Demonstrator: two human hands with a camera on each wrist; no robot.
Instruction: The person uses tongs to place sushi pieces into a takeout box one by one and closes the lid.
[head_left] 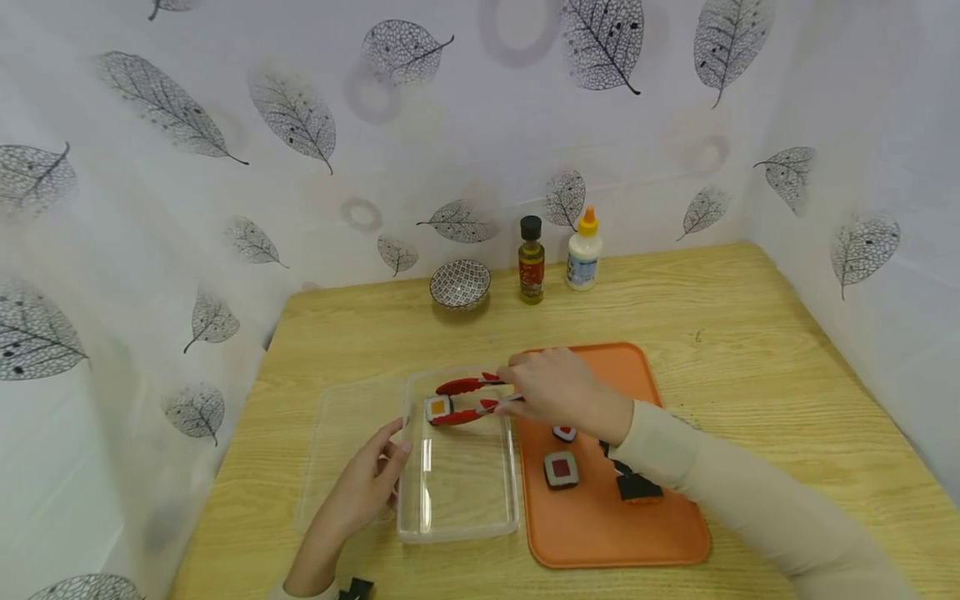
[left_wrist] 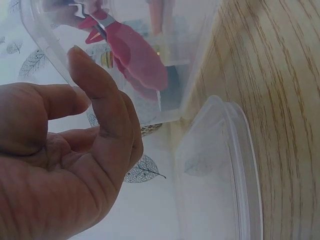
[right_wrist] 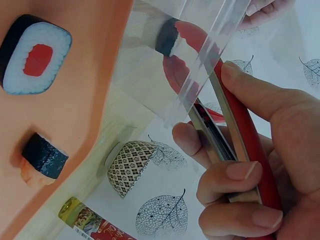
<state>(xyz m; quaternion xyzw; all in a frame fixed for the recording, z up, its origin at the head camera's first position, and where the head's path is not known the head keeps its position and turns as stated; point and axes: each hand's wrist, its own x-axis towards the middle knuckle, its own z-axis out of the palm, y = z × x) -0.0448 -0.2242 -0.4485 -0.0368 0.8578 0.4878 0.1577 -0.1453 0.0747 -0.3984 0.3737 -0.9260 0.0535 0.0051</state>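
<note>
My right hand [head_left: 558, 387] holds metal tongs with red tips [head_left: 465, 414], which reach into a clear plastic container [head_left: 457, 527]. Between the tips, at the container's far left corner, is a sushi roll piece [head_left: 438, 407] with a yellow-orange centre; whether the tips squeeze it I cannot tell. In the right wrist view the fingers curl round the tong handles [right_wrist: 250, 145]. My left hand [head_left: 360, 487] pinches the container's left rim with thumb and forefinger. Beside the container, partly behind that hand, lies a clear lid [left_wrist: 237, 165].
Right of the container, an orange tray [head_left: 615, 533] bears several sushi pieces, including a red-centred roll [head_left: 561, 470] and a black-wrapped one [head_left: 639, 487]. My right arm covers part of the tray. Behind stand a patterned bowl [head_left: 461, 285], an oil bottle [head_left: 532, 260] and a white orange-capped bottle [head_left: 583, 254].
</note>
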